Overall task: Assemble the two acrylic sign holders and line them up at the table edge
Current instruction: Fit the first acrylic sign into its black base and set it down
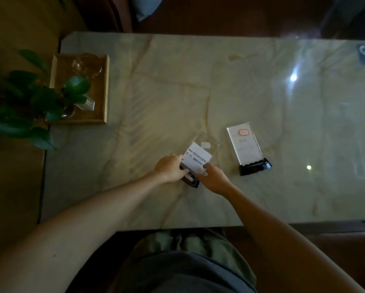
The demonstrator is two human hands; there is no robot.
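- The clear acrylic panel (204, 153) with its white WiFi card (197, 158) looks stiff, light and slick; it would likely scratch or chip if forced, so it is best held by its side edges, low down near the slot.
- The black base (191, 179) looks small and denser, and it probably slides easily on the polished marble tabletop (177, 85), so it wants pinning down while the panel seats.
- The left hand (171, 169) is closed on the base's left end, fingers touching the panel's lower left corner.
- The right hand (214, 176) presses on the panel's lower right edge; how firmly its fingers close I cannot tell.
- This holder sits between the two hands, near the middle of the tabletop and apart from the near edge.
- The second sign holder (248, 148) stands assembled in its own black base just to the right, touched by neither hand.
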